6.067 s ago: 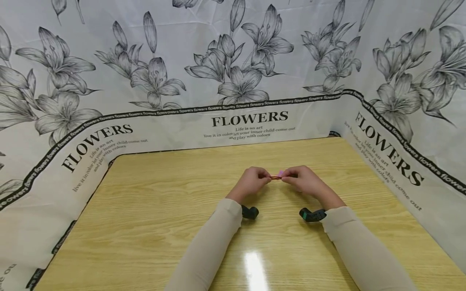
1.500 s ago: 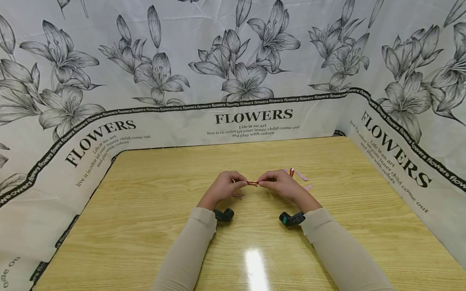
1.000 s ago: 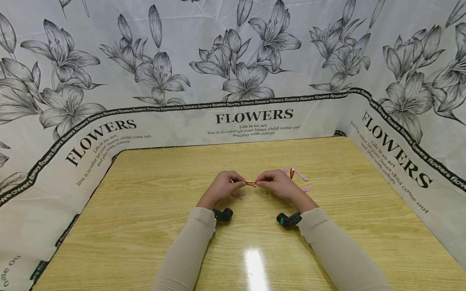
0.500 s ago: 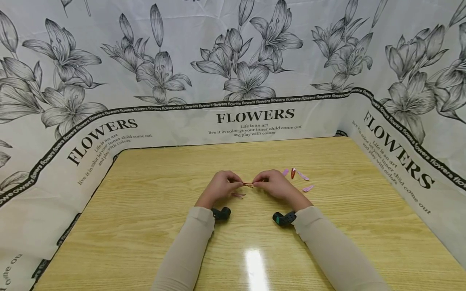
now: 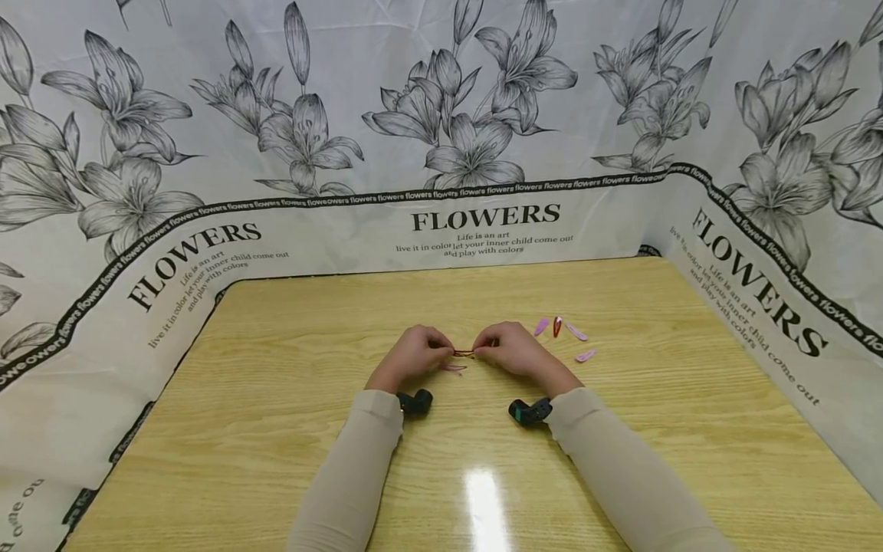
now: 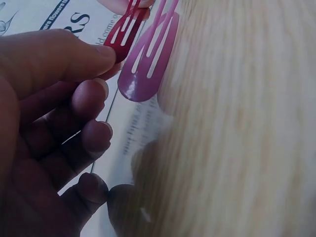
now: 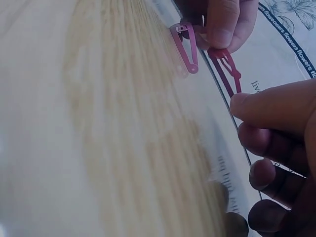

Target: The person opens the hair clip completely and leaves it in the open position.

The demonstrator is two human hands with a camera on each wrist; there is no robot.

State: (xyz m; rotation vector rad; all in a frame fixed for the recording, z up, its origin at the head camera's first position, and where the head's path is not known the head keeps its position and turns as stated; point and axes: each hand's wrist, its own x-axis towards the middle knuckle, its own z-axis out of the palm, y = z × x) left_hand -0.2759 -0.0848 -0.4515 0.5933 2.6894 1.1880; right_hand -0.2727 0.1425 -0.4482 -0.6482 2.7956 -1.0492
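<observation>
A red snap hair clip (image 5: 464, 353) is held between my two hands, above the table. My left hand (image 5: 414, 354) pinches its wide slotted end between thumb and index finger, as the left wrist view shows. My right hand (image 5: 519, 351) pinches the narrow end with thumb and fingertip. In the right wrist view the red clip's inner prong (image 7: 228, 63) stands apart from its frame. A pink snap hair clip (image 6: 143, 74) rests on the table just below the left hand, its parts spread apart. The remaining fingers of both hands are loosely curled.
Right of the right hand, another red hair clip (image 5: 556, 326) lies among three pink ones, including a pink clip (image 5: 585, 356) nearest the front. The wooden table (image 5: 276, 399) is enclosed by a flower-print cloth (image 5: 331, 245) behind and at both sides.
Both hands have moved left from farther back on the table, holding a red clip between them. The clips at the right have come into view as the right hand shifted away.
</observation>
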